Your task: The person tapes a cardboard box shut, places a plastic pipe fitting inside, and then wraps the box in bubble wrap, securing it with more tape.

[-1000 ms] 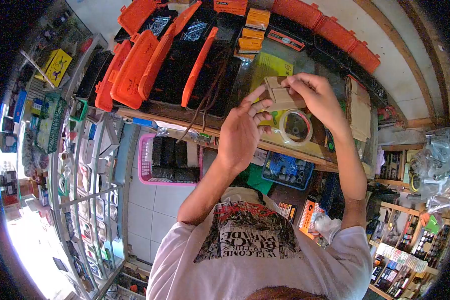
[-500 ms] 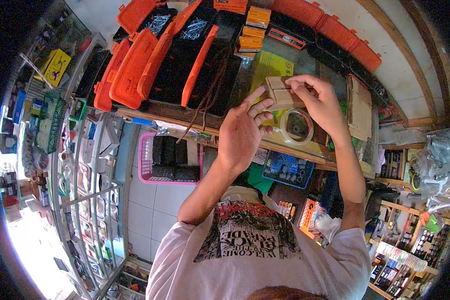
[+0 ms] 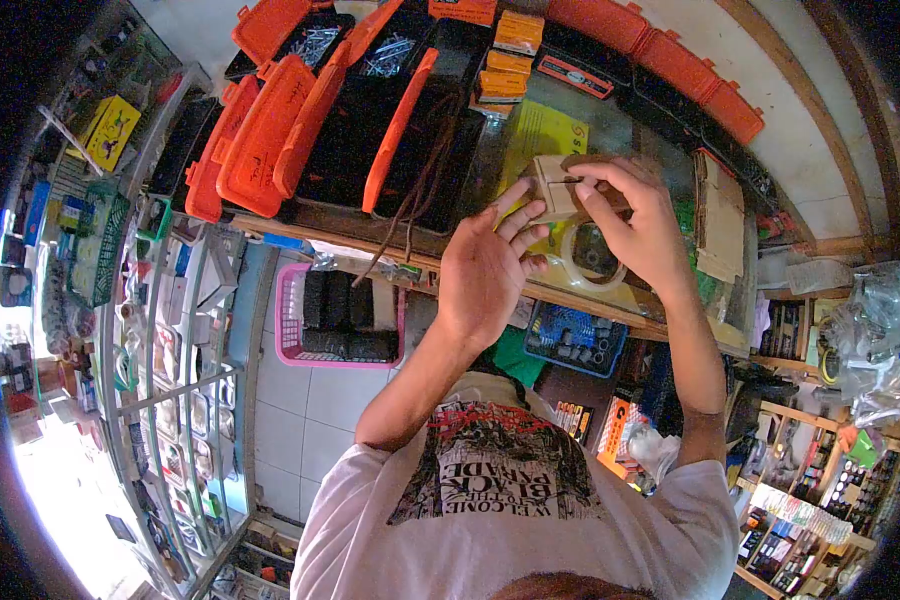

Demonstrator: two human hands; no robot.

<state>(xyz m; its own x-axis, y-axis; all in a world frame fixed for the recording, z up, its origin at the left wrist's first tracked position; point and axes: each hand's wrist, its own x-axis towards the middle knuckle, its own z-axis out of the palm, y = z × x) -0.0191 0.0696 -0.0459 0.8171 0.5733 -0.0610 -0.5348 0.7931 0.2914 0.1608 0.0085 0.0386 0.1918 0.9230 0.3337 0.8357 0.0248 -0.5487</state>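
A small cardboard box is at the glass-topped counter, between my hands. My left hand is palm up on its left, fingers spread, with fingertips by the box's side. Over the box's right part, my right hand has thumb and index finger pinched together at the top. A thin dark thing shows at those fingertips, too small to name. A roll of pale tape lies just below the box, partly behind my right hand. Under the box is a yellow sheet.
Black cases with orange lids stand on the counter's left, two holding metal screws or nails. Small orange boxes are stacked at the back. Cardboard stands right. Below are a pink basket and a blue tray.
The box has tilted slightly, and its top faces the camera more. My right hand has shifted a little, still pinched at the box's top. My left hand has barely moved.
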